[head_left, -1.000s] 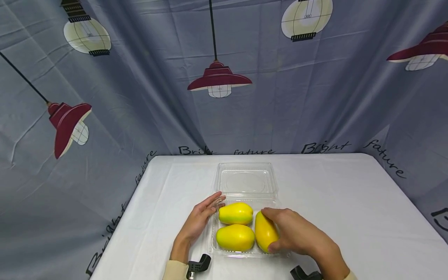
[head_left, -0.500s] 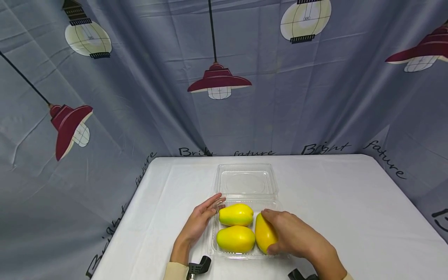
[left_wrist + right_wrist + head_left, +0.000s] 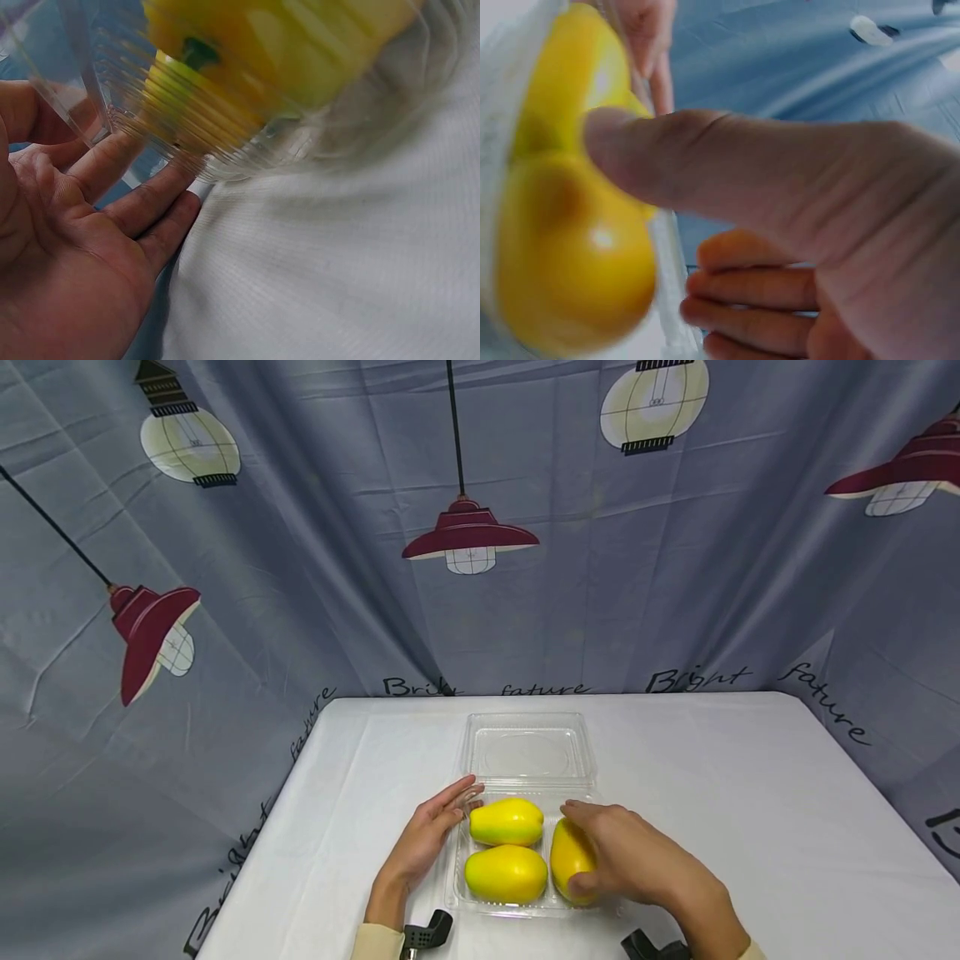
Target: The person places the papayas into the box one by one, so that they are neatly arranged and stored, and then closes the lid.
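Observation:
Three yellow papayas lie in a clear plastic clamshell box [image 3: 498, 910]. In the head view the back papaya [image 3: 506, 821] and the front papaya [image 3: 506, 874] lie crosswise, with the right papaya [image 3: 568, 860] lengthwise beside them. My left hand [image 3: 423, 839] touches the box's left wall with its fingers extended; the left wrist view shows the fingertips against the ribbed plastic. My right hand [image 3: 637, 860] is over the right papaya, hiding part of it. In the right wrist view the thumb [image 3: 705, 157] and the fingers are spread apart, with nothing gripped between them.
The box's transparent lid [image 3: 528, 747] lies folded back behind the base. A white cloth [image 3: 712, 777] covers the table. Grey-blue curtains with printed lamps [image 3: 471, 535] hang behind and at both sides.
My right hand has let go of the right papaya, its fingers lifting slightly away. That papaya sits a little farther right. My left hand has stayed at the box's left wall.

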Action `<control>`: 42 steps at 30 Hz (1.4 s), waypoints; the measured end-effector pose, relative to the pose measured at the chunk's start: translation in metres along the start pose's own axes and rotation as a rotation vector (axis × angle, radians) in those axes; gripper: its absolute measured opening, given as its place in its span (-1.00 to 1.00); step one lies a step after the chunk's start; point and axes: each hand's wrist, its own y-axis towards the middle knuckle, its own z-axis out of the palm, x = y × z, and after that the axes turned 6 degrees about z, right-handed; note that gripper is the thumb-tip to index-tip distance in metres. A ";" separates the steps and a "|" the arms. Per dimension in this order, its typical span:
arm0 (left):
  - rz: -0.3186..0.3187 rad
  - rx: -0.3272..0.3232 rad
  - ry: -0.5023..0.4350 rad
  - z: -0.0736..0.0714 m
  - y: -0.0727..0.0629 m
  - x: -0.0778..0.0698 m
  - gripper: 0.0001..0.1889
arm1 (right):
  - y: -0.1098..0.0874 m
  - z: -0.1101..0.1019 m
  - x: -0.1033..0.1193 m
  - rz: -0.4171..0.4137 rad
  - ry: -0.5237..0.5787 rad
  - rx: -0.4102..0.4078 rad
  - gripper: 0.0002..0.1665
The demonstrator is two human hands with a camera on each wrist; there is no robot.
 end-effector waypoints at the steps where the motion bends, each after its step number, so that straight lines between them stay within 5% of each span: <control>1: 0.002 0.000 0.000 0.000 0.000 0.000 -0.37 | 0.000 -0.004 -0.002 0.007 0.012 -0.009 0.07; 14: 0.007 -0.001 0.009 0.001 -0.001 -0.001 -0.37 | 0.013 -0.035 -0.044 0.091 0.043 -0.192 -0.11; 27: -0.026 -0.051 -0.016 0.003 -0.001 0.000 -0.22 | 0.032 -0.012 -0.077 0.162 0.337 -0.105 -0.12; 34: -0.029 -0.024 -0.031 0.002 0.000 0.000 -0.25 | 0.040 0.007 -0.088 0.173 0.541 -0.063 -0.06; 42: -0.020 -0.022 -0.011 0.001 0.000 0.000 -0.28 | 0.044 0.013 -0.089 0.196 0.595 -0.096 -0.06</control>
